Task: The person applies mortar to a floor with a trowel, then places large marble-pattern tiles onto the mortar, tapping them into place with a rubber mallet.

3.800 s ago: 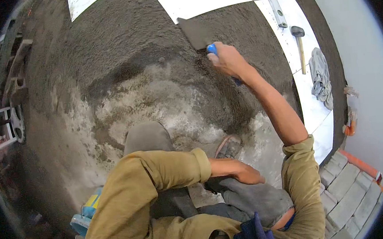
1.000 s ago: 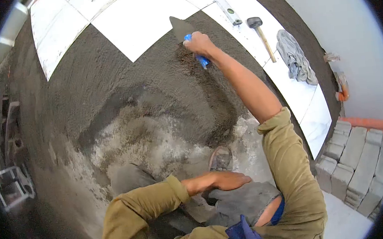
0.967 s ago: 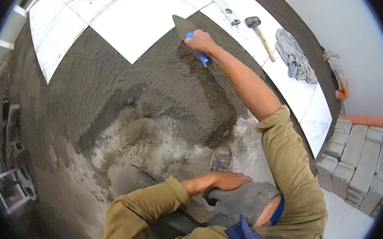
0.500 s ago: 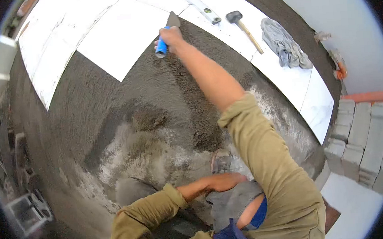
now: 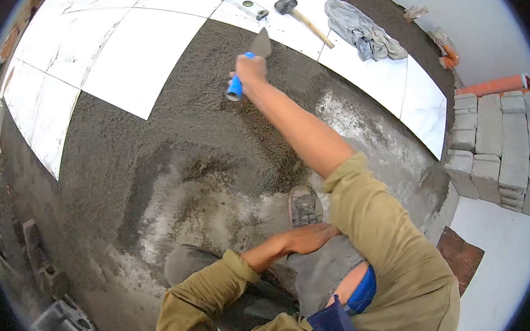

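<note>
My right hand (image 5: 250,70) is closed round the blue handle of a trowel (image 5: 261,44). The pointed metal blade is held over the grey mortar bed (image 5: 201,127), close to the edge of the laid white tiles. Most of the handle is covered by my fingers, with its butt end sticking out below. My left hand (image 5: 310,238) lies flat across my bent knee (image 5: 327,269) and holds nothing; its fingertips are partly hidden at the right sleeve.
White tiles (image 5: 141,57) border the mortar. On them lie a spirit level (image 5: 248,5), a rubber mallet (image 5: 310,22) and a grey cloth (image 5: 363,30). Grey blocks (image 5: 491,143) are stacked at right. A clear plastic container (image 5: 61,330) stands lower left, and my shoe (image 5: 305,206) is on the floor.
My right hand has drawn the trowel back a little from the tile corner, toward me. The view has shifted, so the tools and blocks appear further left or higher. My left hand stays on the knee.
</note>
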`<state>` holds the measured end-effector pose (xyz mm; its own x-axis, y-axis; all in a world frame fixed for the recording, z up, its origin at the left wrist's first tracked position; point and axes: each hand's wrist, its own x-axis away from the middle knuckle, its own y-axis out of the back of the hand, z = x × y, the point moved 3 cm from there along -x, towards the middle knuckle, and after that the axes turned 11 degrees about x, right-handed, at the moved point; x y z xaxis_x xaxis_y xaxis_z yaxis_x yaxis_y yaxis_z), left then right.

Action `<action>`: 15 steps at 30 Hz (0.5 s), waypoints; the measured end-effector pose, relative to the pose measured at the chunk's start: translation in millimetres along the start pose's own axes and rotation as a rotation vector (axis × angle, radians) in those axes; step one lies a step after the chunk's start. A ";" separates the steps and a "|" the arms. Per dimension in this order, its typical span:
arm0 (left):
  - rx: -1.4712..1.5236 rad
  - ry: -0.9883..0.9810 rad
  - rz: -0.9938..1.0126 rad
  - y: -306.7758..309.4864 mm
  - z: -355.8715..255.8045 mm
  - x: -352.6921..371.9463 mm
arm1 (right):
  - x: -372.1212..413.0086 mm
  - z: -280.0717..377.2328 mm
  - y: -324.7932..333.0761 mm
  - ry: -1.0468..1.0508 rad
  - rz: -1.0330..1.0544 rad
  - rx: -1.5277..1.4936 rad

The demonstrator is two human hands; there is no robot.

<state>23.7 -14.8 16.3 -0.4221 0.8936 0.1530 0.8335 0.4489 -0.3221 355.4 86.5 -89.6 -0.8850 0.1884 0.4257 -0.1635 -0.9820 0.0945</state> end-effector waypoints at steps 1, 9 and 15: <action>0.083 0.020 0.003 -0.4 -2.4 0.4 | 14.3 6.8 16.8 0.024 0.044 -0.029; -0.162 -0.114 -0.005 -2.8 13.2 -4.1 | 50.1 33.5 -43.5 -0.045 0.612 0.027; 0.046 -0.109 -0.092 -2.0 8.9 -2.6 | 44.7 -9.1 -40.4 -0.080 0.561 -0.068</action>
<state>19.9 -18.1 8.2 -0.5343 0.8413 0.0820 0.7734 0.5257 -0.3541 318.4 134.5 -82.6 -0.8089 -0.3644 0.4613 0.2919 -0.9301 -0.2229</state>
